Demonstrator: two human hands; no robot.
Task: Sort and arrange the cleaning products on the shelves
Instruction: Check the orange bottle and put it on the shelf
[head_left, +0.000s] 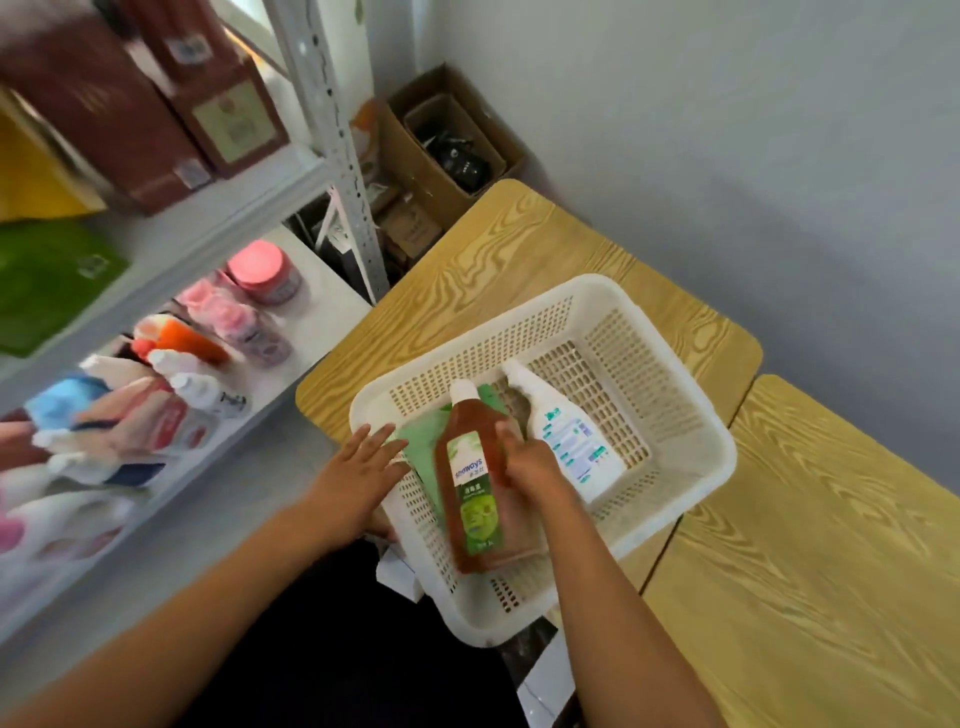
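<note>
I take the white basket (675, 395) on the wooden table (467, 270) as my landmark. My right hand (530, 462) reaches into it and grasps the amber bottle (470, 483) at its shoulder, fingers curled against its right side; the bottle stands tilted over the basket's near half, white cap pointing away from me. My left hand (358, 467) is released, fingers straight and spread, resting at the basket's left rim beside the bottle.

Judging how far along I am: most of the work looks done. The shelf (291, 364) left of the basket already carries a crowded row of products, while the basket is nearly cleared. Inside the basket I count three things: the amber bottle in my grip, one white bottle (566, 436) lying just right of it with its nozzle toward the far wall, and one green pouch (415, 452) lying flat beneath and left of the amber bottle. Something brownish under the amber bottle may be a fourth item; it is too blurred to tell.

On the shelf left of the basket I can make out two pink-lidded jars (262, 273), one orange bottle (182, 338) and two white spray bottles (200, 387); further left the packs blur together and I cannot count them. So I judge the remaining job as these last few basket items, starting with the amber bottle.
</note>
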